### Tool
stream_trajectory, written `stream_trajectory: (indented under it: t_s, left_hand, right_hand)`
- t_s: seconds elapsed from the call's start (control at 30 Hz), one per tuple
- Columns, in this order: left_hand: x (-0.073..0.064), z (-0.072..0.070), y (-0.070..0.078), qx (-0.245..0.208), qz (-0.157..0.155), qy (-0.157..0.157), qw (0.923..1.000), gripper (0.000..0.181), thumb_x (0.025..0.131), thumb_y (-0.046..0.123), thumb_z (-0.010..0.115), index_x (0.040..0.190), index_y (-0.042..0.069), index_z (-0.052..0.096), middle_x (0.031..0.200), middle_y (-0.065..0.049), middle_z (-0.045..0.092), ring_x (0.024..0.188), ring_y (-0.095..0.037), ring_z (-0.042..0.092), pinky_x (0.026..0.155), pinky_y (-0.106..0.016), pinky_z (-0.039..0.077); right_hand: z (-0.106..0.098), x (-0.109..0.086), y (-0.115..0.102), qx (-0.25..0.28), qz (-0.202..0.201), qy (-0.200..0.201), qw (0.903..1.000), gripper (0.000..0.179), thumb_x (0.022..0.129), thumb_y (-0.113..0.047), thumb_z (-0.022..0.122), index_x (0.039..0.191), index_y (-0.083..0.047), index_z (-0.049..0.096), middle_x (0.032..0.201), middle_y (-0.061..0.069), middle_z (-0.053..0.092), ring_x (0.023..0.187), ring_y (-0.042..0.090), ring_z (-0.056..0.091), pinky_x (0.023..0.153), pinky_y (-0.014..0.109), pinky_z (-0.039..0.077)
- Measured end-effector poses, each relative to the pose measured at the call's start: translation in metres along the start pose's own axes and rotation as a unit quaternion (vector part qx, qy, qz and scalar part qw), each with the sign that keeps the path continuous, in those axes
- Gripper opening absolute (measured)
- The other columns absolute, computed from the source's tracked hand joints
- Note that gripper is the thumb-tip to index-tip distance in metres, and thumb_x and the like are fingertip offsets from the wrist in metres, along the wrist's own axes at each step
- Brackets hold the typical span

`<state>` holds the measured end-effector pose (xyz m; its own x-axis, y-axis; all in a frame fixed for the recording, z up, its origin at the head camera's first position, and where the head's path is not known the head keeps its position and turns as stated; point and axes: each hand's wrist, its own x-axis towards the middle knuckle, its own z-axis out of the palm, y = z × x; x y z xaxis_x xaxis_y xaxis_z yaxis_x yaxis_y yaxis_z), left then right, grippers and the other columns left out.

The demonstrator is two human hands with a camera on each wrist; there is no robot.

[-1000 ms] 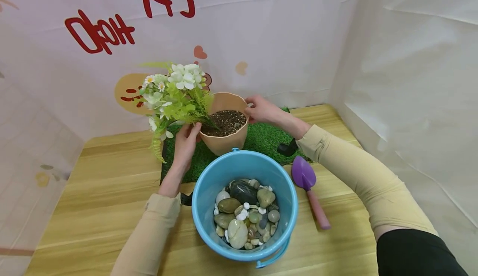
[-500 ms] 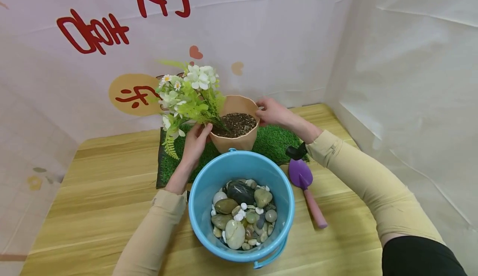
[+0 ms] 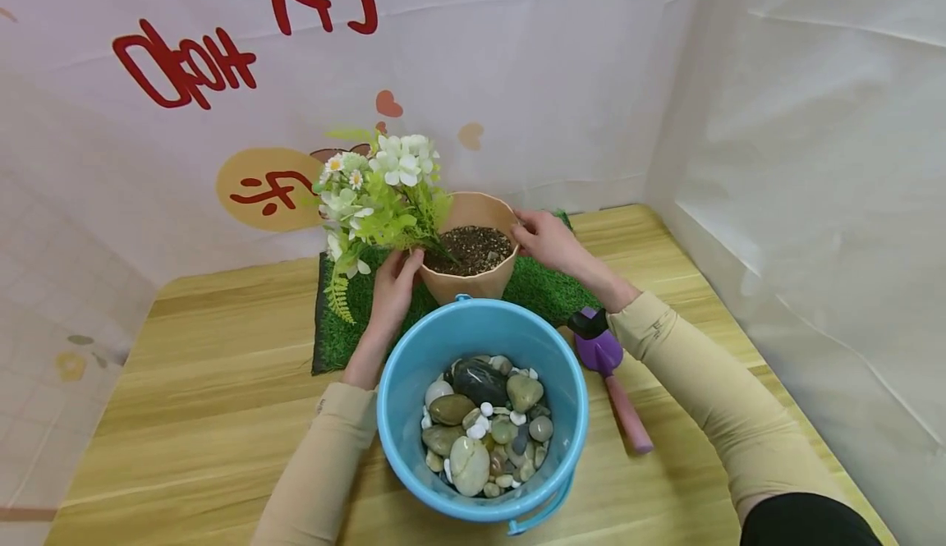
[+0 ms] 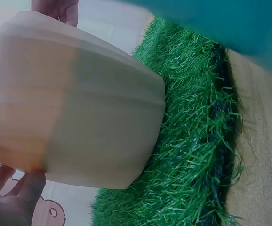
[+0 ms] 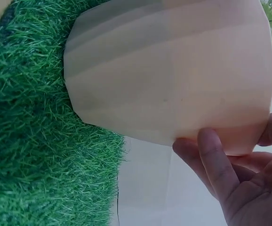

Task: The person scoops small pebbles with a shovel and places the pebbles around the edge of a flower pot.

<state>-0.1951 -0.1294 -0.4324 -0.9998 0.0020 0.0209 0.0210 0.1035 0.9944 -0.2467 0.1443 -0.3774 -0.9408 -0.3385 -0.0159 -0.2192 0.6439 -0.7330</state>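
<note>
A peach flowerpot (image 3: pixel 467 286) with dark soil (image 3: pixel 473 249) stands on the artificial grass mat (image 3: pixel 343 342). White flowers with green leaves (image 3: pixel 380 201) rise from the soil and lean left over the rim. My left hand (image 3: pixel 392 291) holds the pot's left side, thumb near the rim, fingers (image 4: pixel 31 188) against the outer wall. On the other side, my right hand (image 3: pixel 550 242) grips the rim, its fingers (image 5: pixel 211 150) against the outside. The wrist views show the pot wall close up; the soil is hidden there.
A blue bucket (image 3: pixel 392 423) of assorted stones (image 3: pixel 470 464) stands in front of the pot. Right of it lies a purple trowel (image 3: pixel 600 353) with a pink handle, partly under my right wrist. A white printed backdrop (image 3: pixel 576 78) rises behind the wooden table (image 3: pixel 214 382).
The flowerpot, with the flowers and both hands, has moved right relative to the bucket. My right hand now sits slightly lower along the rim. The head view has shifted a little.
</note>
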Motion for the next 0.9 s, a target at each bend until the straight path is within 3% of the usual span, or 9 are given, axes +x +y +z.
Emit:
stream_trajectory:
  t_s: [0.13, 0.23, 0.47, 0.73, 0.83, 0.9]
  left_hand:
    - [-0.001, 0.000, -0.002, -0.011, -0.001, -0.013, 0.9999, 0.055, 0.113, 0.037, 0.047, 0.163, 0.015, 0.038, 0.167, -0.013, 0.043, 0.154, -0.032, 0.045, 0.127, -0.042, 0.041]
    - [-0.001, 0.000, -0.003, -0.015, -0.002, -0.021, 0.9997, 0.056, 0.113, 0.039, 0.046, 0.164, 0.016, 0.037, 0.169, -0.012, 0.041, 0.156, -0.031, 0.042, 0.129, -0.041, 0.039]
    - [-0.001, -0.001, -0.005, -0.025, 0.011, -0.025, 0.9993, 0.057, 0.113, 0.041, 0.047, 0.164, 0.019, 0.037, 0.170, -0.009, 0.039, 0.158, -0.030, 0.039, 0.128, -0.042, 0.040]
    - [0.000, -0.005, -0.005, -0.003, 0.006, -0.034, 0.9994, 0.060, 0.113, 0.041, 0.043, 0.166, 0.016, 0.032, 0.171, -0.013, 0.037, 0.158, -0.033, 0.038, 0.128, -0.048, 0.040]
    - [0.002, -0.008, -0.005, 0.008, 0.004, -0.049, 0.9988, 0.062, 0.114, 0.042, 0.042, 0.168, 0.017, 0.027, 0.172, -0.013, 0.034, 0.160, -0.032, 0.036, 0.128, -0.050, 0.039]
    - [0.002, -0.010, -0.005, 0.014, 0.006, -0.058, 0.9982, 0.063, 0.114, 0.042, 0.041, 0.169, 0.017, 0.024, 0.174, -0.012, 0.032, 0.161, -0.031, 0.033, 0.128, -0.051, 0.039]
  right_hand:
    - [0.004, -0.004, 0.005, 0.009, -0.001, 0.016, 0.9998, 0.052, 0.113, -0.024, 0.040, 0.163, -0.010, 0.039, 0.113, 0.023, 0.075, 0.082, 0.022, 0.071, 0.057, 0.022, 0.041]
    - [0.007, -0.005, 0.008, 0.013, 0.004, 0.024, 0.9996, 0.052, 0.114, -0.026, 0.041, 0.163, -0.012, 0.039, 0.107, 0.020, 0.074, 0.077, 0.015, 0.065, 0.059, 0.024, 0.040]
    - [0.016, -0.008, 0.012, 0.021, 0.012, 0.048, 0.9986, 0.055, 0.115, -0.030, 0.039, 0.166, -0.010, 0.032, 0.092, 0.016, 0.068, 0.074, 0.017, 0.060, 0.063, 0.028, 0.041]
    - [0.026, -0.008, 0.015, 0.026, -0.008, 0.079, 0.9965, 0.055, 0.115, -0.033, 0.035, 0.165, -0.010, 0.035, 0.075, 0.008, 0.050, 0.054, 0.012, 0.036, 0.056, 0.030, 0.035]
    - [0.027, -0.008, 0.016, 0.023, -0.003, 0.079, 0.9966, 0.055, 0.116, -0.035, 0.034, 0.166, -0.012, 0.033, 0.084, 0.013, 0.056, 0.057, 0.017, 0.038, 0.058, 0.033, 0.036]
    - [0.025, -0.009, 0.018, 0.017, 0.001, 0.075, 0.9970, 0.056, 0.116, -0.038, 0.033, 0.166, -0.014, 0.033, 0.108, 0.021, 0.066, 0.068, 0.023, 0.051, 0.067, 0.038, 0.043]
